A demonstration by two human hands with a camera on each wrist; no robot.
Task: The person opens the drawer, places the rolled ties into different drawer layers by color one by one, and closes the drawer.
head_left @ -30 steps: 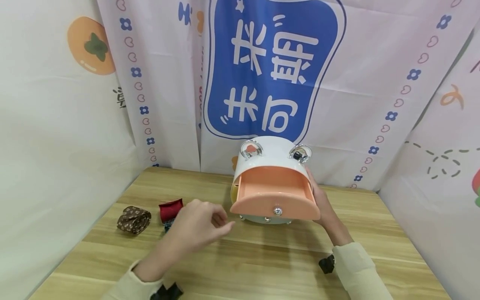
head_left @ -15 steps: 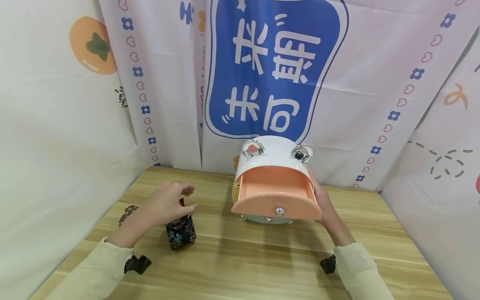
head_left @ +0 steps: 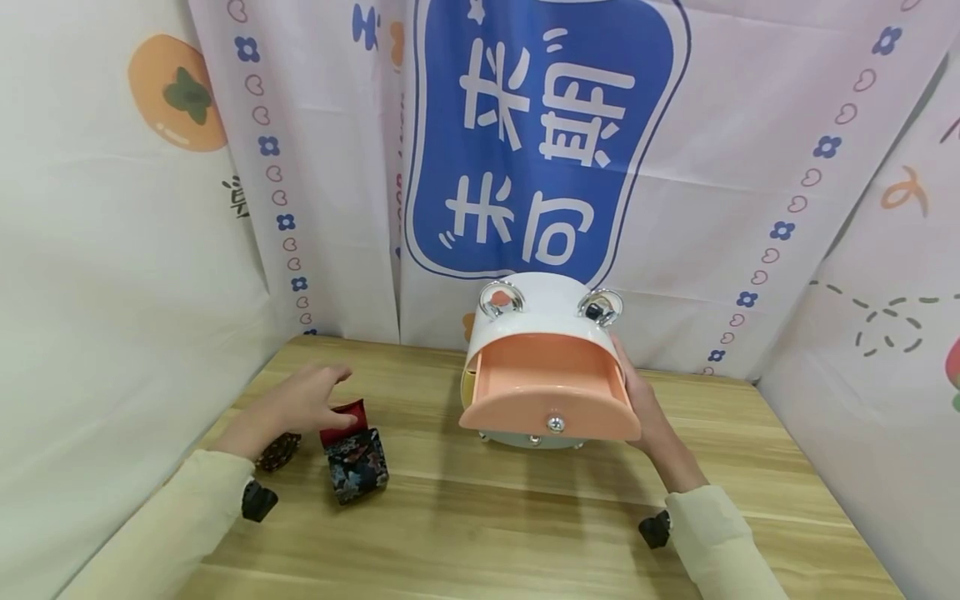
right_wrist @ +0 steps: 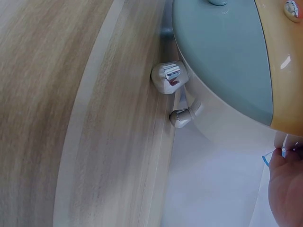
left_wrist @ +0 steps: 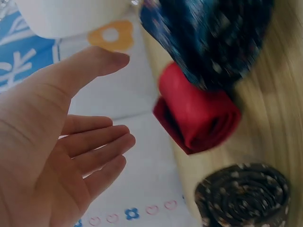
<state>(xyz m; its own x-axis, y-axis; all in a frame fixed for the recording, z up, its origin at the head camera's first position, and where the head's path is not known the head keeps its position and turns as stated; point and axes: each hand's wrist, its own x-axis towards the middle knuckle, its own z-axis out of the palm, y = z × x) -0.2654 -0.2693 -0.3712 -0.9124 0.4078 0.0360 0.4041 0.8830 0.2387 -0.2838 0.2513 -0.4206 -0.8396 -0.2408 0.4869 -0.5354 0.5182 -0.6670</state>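
My left hand (head_left: 296, 407) hovers at the left of the table over a red rolled necktie (head_left: 352, 410), thumb apart from the fingers and nothing between them. In the left wrist view the red roll lies beyond the fingertips. Just in front of it sits a dark blue floral rolled necktie (head_left: 358, 467). A brown dotted rolled necktie (head_left: 279, 452) is partly hidden beneath the left wrist. On the right, my right hand (head_left: 637, 396) rests against the side of a white frog-like drawer box (head_left: 551, 304). Its orange top drawer (head_left: 551, 410) is pulled out, with nothing visible inside.
The box has silver ring eyes on top and round silver feet (right_wrist: 169, 78). Below the orange drawer are a yellow drawer (right_wrist: 286, 71) and a blue-green drawer (right_wrist: 222, 52). Printed cloth (head_left: 337, 167) hangs behind and beside the wooden table (head_left: 525, 533).
My left hand has moved left, away from the box and over to the rolled neckties, uncovering the blue floral one. The right hand, box and drawer have stayed put.
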